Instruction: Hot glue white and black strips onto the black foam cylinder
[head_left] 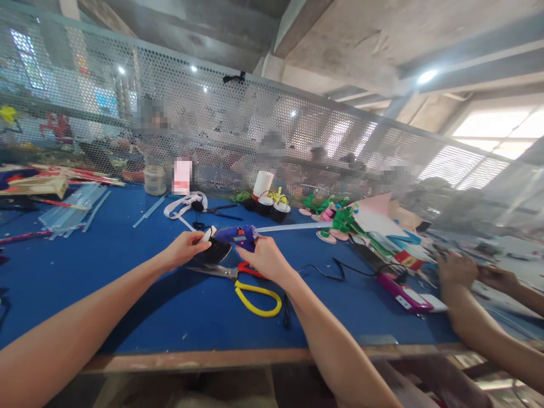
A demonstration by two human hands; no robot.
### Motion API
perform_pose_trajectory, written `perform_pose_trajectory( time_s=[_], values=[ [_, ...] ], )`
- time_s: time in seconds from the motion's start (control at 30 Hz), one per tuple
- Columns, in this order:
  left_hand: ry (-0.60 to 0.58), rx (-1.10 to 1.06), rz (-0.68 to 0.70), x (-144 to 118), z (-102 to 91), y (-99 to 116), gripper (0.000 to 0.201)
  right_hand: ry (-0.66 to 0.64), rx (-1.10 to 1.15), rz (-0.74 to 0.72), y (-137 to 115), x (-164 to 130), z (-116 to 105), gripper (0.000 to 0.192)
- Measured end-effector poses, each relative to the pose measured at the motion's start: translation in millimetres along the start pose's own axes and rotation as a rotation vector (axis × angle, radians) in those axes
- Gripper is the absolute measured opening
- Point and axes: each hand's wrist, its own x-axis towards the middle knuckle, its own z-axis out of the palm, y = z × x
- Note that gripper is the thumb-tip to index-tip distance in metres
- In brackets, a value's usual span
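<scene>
The right hand [266, 256] has its fingers closed around one blue glue gun [236, 235]. The gun lies nearly level, its long axis left to right, nozzle toward the left hand [186, 247], whose fingers pinch a small black piece [212, 250]. One pair of yellow-handled scissors [244, 286] lies below on the blue counter [127, 283]. A perforated metal screen [212, 124] stands behind.

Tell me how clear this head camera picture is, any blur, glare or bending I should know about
Head view: the hands, the blue glue gun and the yellow-handled scissors at centre are sharp; the window at upper right is blown out white; the ceiling lamp flares; the right edge smears into blur around a co-worker's hands; the mesh fence and table edge bow from wide-angle distortion.
</scene>
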Motion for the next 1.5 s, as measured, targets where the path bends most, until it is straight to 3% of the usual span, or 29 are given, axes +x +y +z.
perform_pose_trajectory(
  time_s=[0.43, 1.5],
  values=[
    [-0.025, 0.14, 0.073, 2.0, -5.1, -3.0, 0.027, -0.006, 0.046, 0.046, -0.9, -0.1, -3.6, 0.016],
    [-0.158, 0.078, 0.145, 3.8, -13.4, -5.4, 0.034, -0.088, 0.222, 0.197, 6.0, 3.2, -9.7, 0.021]
  ],
)
